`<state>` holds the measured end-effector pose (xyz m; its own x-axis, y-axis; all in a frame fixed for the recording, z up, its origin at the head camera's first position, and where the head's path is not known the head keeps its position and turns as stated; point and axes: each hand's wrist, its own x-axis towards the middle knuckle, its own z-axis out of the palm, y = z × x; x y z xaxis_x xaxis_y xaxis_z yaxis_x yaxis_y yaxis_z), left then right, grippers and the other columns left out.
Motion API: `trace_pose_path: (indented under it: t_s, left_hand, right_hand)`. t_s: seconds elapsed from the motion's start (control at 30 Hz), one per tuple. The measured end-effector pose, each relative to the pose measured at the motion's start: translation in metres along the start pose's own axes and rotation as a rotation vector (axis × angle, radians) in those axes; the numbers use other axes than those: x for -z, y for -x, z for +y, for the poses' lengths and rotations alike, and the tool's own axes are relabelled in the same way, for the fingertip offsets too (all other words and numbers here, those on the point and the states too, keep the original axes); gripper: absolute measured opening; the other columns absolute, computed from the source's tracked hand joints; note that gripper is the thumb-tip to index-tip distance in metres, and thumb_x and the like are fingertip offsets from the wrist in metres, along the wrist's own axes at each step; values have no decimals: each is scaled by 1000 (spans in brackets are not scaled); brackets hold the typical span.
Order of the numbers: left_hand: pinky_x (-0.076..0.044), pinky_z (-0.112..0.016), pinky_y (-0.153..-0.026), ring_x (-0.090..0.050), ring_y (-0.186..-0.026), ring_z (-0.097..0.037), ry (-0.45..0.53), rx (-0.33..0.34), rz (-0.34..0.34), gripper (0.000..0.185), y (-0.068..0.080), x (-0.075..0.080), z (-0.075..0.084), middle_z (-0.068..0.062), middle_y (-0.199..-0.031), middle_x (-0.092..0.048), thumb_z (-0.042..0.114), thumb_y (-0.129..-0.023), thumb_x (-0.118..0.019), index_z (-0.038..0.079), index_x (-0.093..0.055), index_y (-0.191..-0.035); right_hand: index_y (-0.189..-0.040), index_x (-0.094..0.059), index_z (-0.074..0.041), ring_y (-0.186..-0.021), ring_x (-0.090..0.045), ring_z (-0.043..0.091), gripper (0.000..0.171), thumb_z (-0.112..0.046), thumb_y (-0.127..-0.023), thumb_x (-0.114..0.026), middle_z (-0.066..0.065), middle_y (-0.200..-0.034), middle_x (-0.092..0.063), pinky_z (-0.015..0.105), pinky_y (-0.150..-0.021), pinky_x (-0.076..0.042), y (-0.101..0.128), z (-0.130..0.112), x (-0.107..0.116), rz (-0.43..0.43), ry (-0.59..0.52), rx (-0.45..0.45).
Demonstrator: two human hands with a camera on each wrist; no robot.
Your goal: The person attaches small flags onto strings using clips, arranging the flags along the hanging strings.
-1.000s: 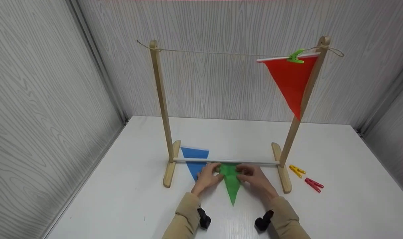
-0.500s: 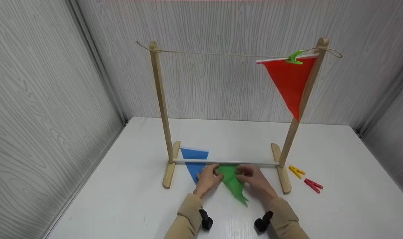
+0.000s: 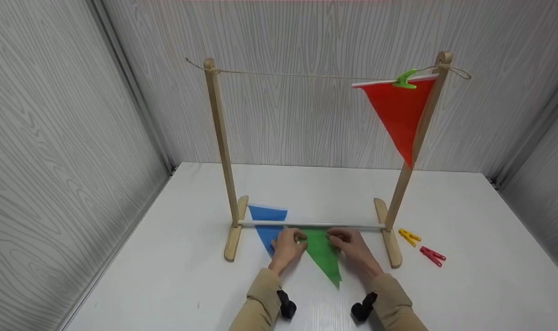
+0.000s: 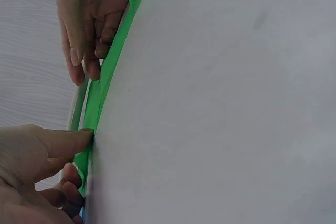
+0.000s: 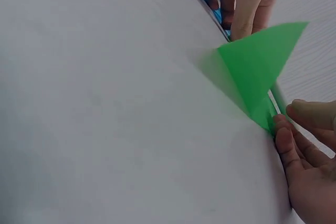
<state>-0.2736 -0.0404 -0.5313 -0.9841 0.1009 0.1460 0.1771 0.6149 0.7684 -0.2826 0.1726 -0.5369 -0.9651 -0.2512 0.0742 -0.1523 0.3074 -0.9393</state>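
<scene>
A green triangular flag (image 3: 324,256) lies on the white table (image 3: 467,276) just in front of the wooden stand's bottom rail (image 3: 311,225). My left hand (image 3: 296,240) pinches its top left corner and my right hand (image 3: 336,240) pinches its top right corner. In the left wrist view the thumb (image 4: 63,142) presses the green flag's edge (image 4: 100,103). In the right wrist view the green flag (image 5: 257,72) curls up off the table by my right hand's fingers (image 5: 289,140). A blue flag (image 3: 266,219) lies under the rail, beside my left hand.
A red flag (image 3: 398,115) hangs from the string (image 3: 306,75) at the right post (image 3: 417,138), held by a green clothespin (image 3: 405,79). A yellow clothespin (image 3: 410,236) and a red clothespin (image 3: 433,256) lie right of the stand. Grey walls enclose the table.
The green flag's point has swung from straight toward me to the right and spread flatter. Both hands keep their pinch at its top corners.
</scene>
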Motion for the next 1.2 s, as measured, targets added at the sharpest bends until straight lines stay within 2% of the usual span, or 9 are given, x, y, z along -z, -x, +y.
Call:
trace_pose_path:
  t_s: [0.07,0.17,0.3,0.43,0.57,0.73,0.9,1.07,1.2]
  left_hand:
    - [-28,-45,-82,-53,-86,-19,-3,-10,9,9,1,0,0,-9,-94,-68,8,-89,-71,7,-75,-97]
    - [-28,-44,-81,-53,-86,-20,-6,-17,19,7,1,-1,-1,-10,-94,-68,8,-89,-71,7,-75,-95]
    - [-28,-49,-86,-52,-92,-23,1,18,6,22,1,-1,1,-13,-100,-65,10,-89,-72,5,-71,-110]
    - [-29,-57,-96,-55,-109,-32,-3,58,-19,42,1,-1,3,-17,-114,-64,13,-90,-72,1,-64,-129]
    - [-25,-63,-103,-50,-124,-39,13,69,-25,44,1,-1,4,-19,-123,-62,14,-91,-71,1,-62,-133]
    - [-28,-56,-95,-54,-107,-31,31,42,2,33,1,-1,1,-16,-109,-63,13,-91,-72,4,-69,-122]
    - [-27,-48,-85,-50,-88,-20,46,13,34,20,2,-2,-2,-12,-97,-62,9,-89,-72,5,-73,-108]
    - [-29,-51,-86,-54,-88,-22,57,-1,48,12,2,-1,-3,-12,-94,-63,7,-88,-71,5,-74,-99]
    - [-29,-52,-88,-56,-91,-23,81,8,60,13,1,0,-2,-12,-95,-65,8,-88,-71,5,-74,-100]
  right_hand:
    - [-126,-61,13,-81,-56,12,32,-5,-100,-58,32,-116,-64,18,-65,-46,5,-12,0,13,10,-14]
    - [-125,-60,15,-75,-53,9,31,-1,-98,-59,32,-113,-63,18,-61,-43,4,-11,-1,24,36,-15]
    - [-127,-60,13,-71,-50,6,35,2,-94,-61,32,-114,-63,18,-58,-42,-3,8,-3,37,28,-24]
    - [-127,-62,8,-73,-49,6,39,1,-89,-66,28,-123,-64,19,-60,-42,-1,8,-4,59,35,-41]
    - [-126,-64,5,-78,-51,9,41,1,-85,-71,25,-123,-65,19,-65,-43,1,5,-4,67,59,-21]
    - [-125,-64,7,-85,-54,12,40,3,-86,-70,25,-121,-67,19,-71,-45,0,6,-4,52,108,22]
    - [-126,-64,7,-87,-54,14,40,3,-86,-70,23,-111,-67,18,-72,-45,1,4,-4,59,118,31]
    - [-125,-64,7,-84,-53,12,40,5,-85,-68,22,-103,-66,17,-70,-44,1,4,-5,71,108,37]
    - [-126,-64,6,-80,-51,10,38,-1,-89,-68,16,-98,-64,18,-67,-43,-1,5,-5,90,86,3]
